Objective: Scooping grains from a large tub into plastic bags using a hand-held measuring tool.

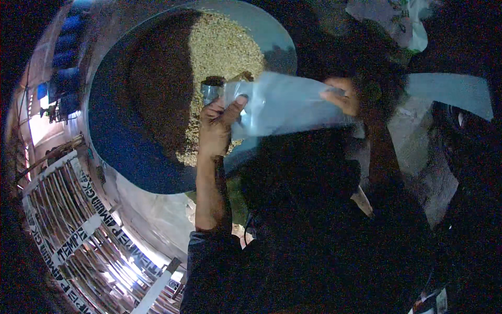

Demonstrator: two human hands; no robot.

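Note:
A clear plastic bag is stretched sideways between my two hands, blurred along its length. My left hand is closed on the bag's left end, thumb on top. Right beside those fingers is a small see-through cup with a dark rim; whether the same hand also holds it I cannot tell. At the other end of the bag, my right hand pinches the plastic. Beneath my left hand lies a heap of pale grains or beans in a large round blue basin.
The basin's left half is in deep shadow. Slatted panels with painted lettering stand at the lower left. Another sheet of pale plastic lies at the right, and a printed bag at the upper right. Much of the right side is too dark to make out.

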